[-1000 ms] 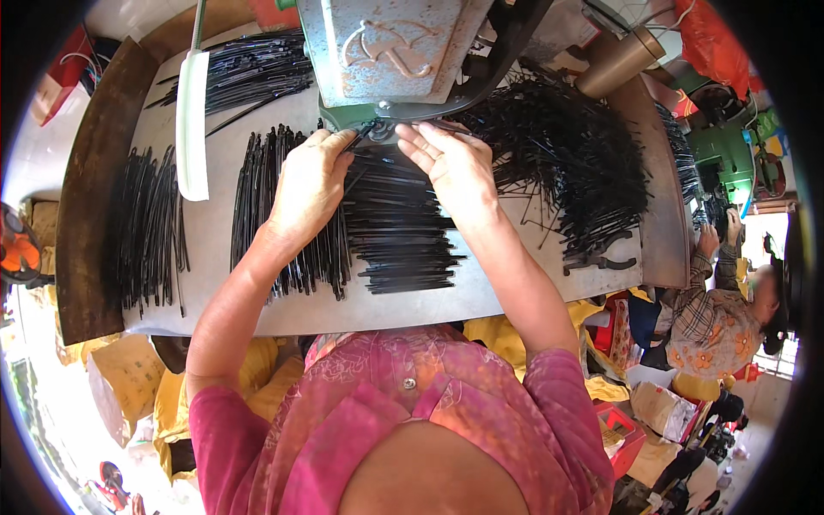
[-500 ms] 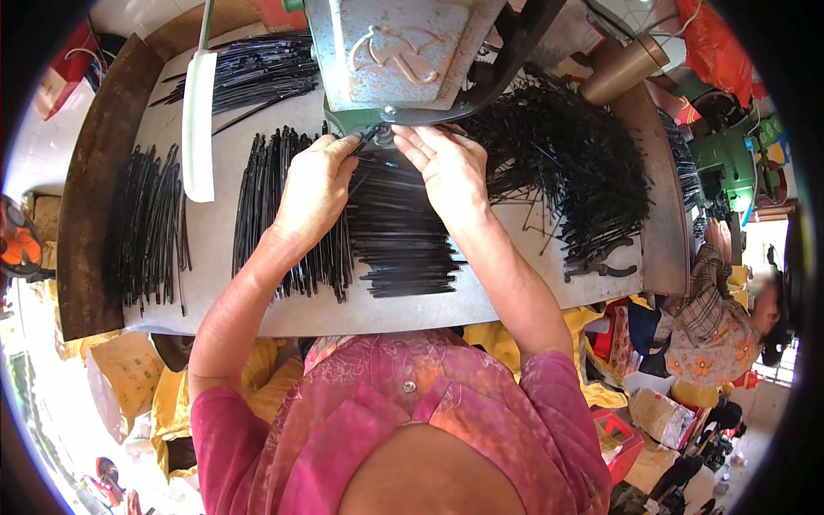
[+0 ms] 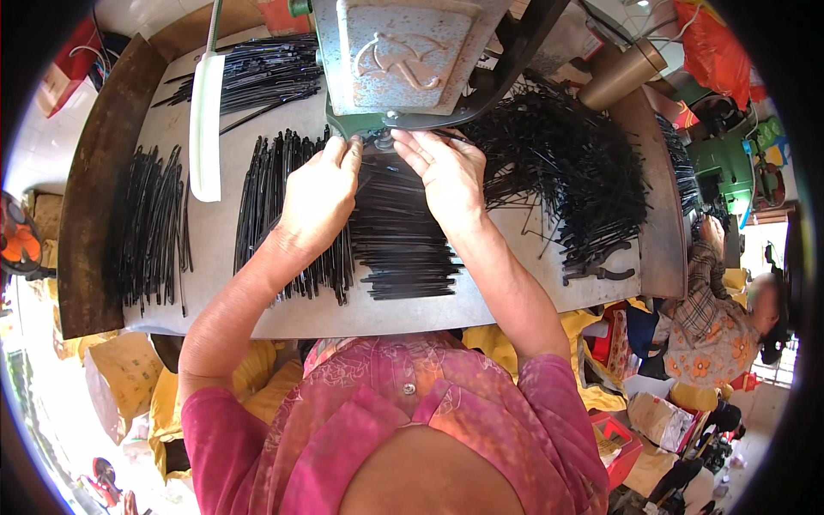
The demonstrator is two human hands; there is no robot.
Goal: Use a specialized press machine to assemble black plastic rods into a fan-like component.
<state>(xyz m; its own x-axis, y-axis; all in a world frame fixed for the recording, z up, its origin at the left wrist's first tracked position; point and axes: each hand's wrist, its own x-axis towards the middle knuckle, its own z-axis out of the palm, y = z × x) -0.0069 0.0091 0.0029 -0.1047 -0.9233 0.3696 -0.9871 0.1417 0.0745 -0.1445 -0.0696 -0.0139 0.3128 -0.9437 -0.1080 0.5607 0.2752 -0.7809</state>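
Under the head of a green and grey bench machine (image 3: 408, 56) with a raised umbrella emblem, both my hands meet at a small round metal part (image 3: 384, 140). My left hand (image 3: 322, 193) is closed, thumb and forefinger pinched at the left of that part; the thin piece in them is mostly hidden. On the other side my right hand (image 3: 451, 172) pinches a thin black umbrella rib (image 3: 453, 135), its fingers partly spread below. A flat stack of black ribs (image 3: 405, 240) lies between my forearms. More ribs (image 3: 262, 197) lie in a bundle beneath my left wrist.
A tangled heap of black ribs (image 3: 575, 154) covers the right of the metal tabletop (image 3: 515, 296), with black-handled pliers (image 3: 605, 268) before it. Further bundles (image 3: 150, 232) lie left, near a white hanging strip (image 3: 206, 129). Wooden boards (image 3: 90, 215) edge the table. A co-worker (image 3: 708, 326) sits right.
My left hand has turned, its fingers now pointing more away from me and its knuckles raised. The right hand stays nearly in place. The whole view has shifted slightly.
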